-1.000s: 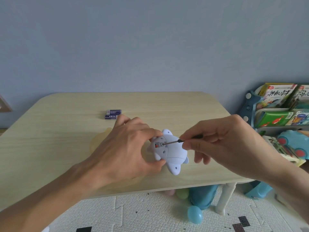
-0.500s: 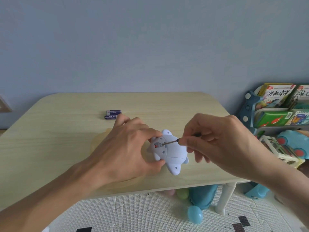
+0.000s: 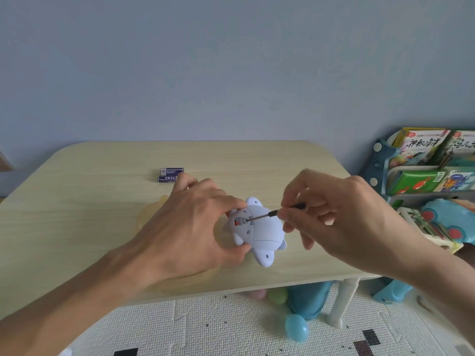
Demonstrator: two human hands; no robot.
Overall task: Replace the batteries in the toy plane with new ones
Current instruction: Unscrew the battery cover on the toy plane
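A pale blue toy plane [image 3: 259,233] lies belly-up on the wooden table [image 3: 77,206], near its front edge. My left hand [image 3: 190,227] grips the plane from the left and steadies it. My right hand [image 3: 341,219] pinches a small screwdriver [image 3: 272,214] with a black handle; its tip sits in a screw hole on the plane's underside, beside a small red part. Two purple batteries [image 3: 170,174] lie side by side on the table behind my left hand.
A toy shelf [image 3: 421,173] with picture books stands to the right of the table. A blue toy car [image 3: 452,219] sits below it. Plastic balls [image 3: 297,330] and a teal object lie on the foam mat under the table's front edge.
My right hand has shifted slightly and its fingers have turned on the screwdriver handle. The tip stays in the same hole. My left hand and the plane have not moved.
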